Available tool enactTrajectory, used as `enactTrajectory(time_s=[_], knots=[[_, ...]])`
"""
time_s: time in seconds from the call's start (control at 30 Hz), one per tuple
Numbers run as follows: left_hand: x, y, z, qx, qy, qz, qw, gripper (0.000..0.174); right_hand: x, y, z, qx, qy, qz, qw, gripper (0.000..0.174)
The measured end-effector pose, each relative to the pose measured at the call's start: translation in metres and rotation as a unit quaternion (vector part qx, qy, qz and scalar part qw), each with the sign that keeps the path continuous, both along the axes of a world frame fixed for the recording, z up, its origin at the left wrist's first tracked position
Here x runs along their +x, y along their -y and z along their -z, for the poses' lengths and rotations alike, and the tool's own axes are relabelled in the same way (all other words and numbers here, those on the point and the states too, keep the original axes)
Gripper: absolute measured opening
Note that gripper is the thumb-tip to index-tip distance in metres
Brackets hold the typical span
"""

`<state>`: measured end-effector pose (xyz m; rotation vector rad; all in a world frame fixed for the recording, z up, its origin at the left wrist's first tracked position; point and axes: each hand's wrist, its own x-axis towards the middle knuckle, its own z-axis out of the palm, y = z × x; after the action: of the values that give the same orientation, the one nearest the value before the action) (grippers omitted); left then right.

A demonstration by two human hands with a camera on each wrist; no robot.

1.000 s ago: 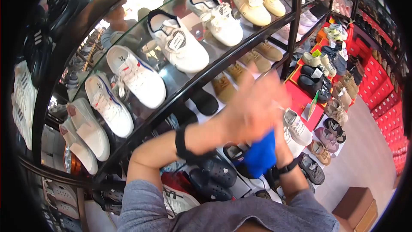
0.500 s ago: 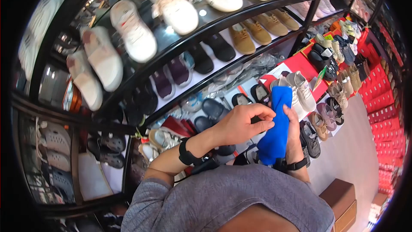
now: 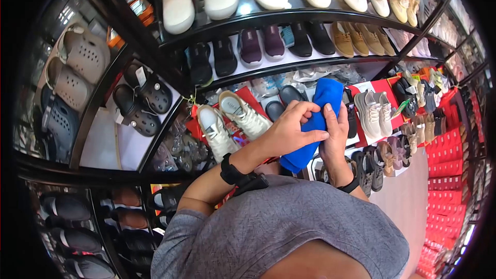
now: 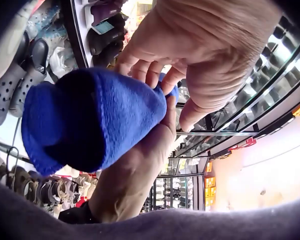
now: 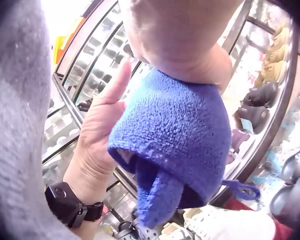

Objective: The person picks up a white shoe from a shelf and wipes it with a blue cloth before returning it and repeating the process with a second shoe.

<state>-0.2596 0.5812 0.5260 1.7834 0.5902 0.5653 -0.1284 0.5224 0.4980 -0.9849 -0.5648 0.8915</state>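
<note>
A blue microfibre cloth (image 3: 305, 147), folded into a long bundle, is held up in front of the chest. My right hand (image 3: 335, 132) grips it from the right, thumb lying along its upper face. From the left, my left hand (image 3: 292, 130) has its curled fingers against the cloth, with the thumb reaching across it. In the left wrist view, the near end of the cloth (image 4: 130, 117) hangs open like a tube. A small hanging loop (image 5: 245, 190) sticks out from the fuzzy cloth in the right wrist view.
White lace-up sneakers (image 3: 243, 116) stand tilted just beyond the left forearm. Shelves of shoes rise ahead, with purple shoes (image 3: 261, 44) and tan shoes (image 3: 356, 39) on one tier. Clogs (image 3: 142, 98) sit at the left. Red shoeboxes (image 3: 444, 175) are stacked along the right side.
The view has swung left and down toward the lower shelves. The left hand, blurred and raised across the cloth earlier, has come down to its left side, and the cloth is now stretched into a longer bundle.
</note>
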Motion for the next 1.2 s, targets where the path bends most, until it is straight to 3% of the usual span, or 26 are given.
enactTrajectory(time_s=[0.07,0.23,0.4,0.53,0.73,0.83,0.97,1.07,1.2], knots=[[-0.012,0.006,0.008,0.057,0.043,-0.019,0.997,0.062,-0.016,0.006,-0.004,0.004,0.019,0.017,1.0,0.038],[-0.022,0.022,0.018,0.045,0.058,-0.038,0.997,0.071,-0.038,0.022,-0.009,-0.009,0.052,0.062,0.997,0.045],[-0.011,0.034,0.019,0.09,0.078,-0.027,0.993,0.061,-0.027,0.037,-0.013,-0.007,0.071,0.083,0.994,0.043],[0.007,0.029,0.029,-0.003,0.104,-0.029,0.994,0.053,-0.016,0.03,-0.013,0.007,0.098,0.075,0.992,0.046],[0.045,0.035,0.026,-0.029,0.094,-0.052,0.994,0.048,0.021,0.03,0.003,0.016,0.137,0.11,0.984,0.045],[0.064,0.039,0.03,-0.116,0.128,-0.038,0.984,0.043,0.037,0.034,0.0,-0.008,0.106,0.112,0.988,0.05],[0.08,0.039,0.032,-0.134,0.158,-0.038,0.978,0.038,0.055,0.03,0.006,0.01,0.04,0.107,0.993,0.044],[0.087,0.038,0.034,-0.22,0.188,-0.092,0.953,0.029,0.057,0.027,0.007,0.022,0.012,0.095,0.995,0.043],[0.087,0.032,0.038,-0.237,0.143,-0.091,0.957,0.026,0.057,0.025,0.012,-0.011,0.079,0.096,0.992,0.043]])
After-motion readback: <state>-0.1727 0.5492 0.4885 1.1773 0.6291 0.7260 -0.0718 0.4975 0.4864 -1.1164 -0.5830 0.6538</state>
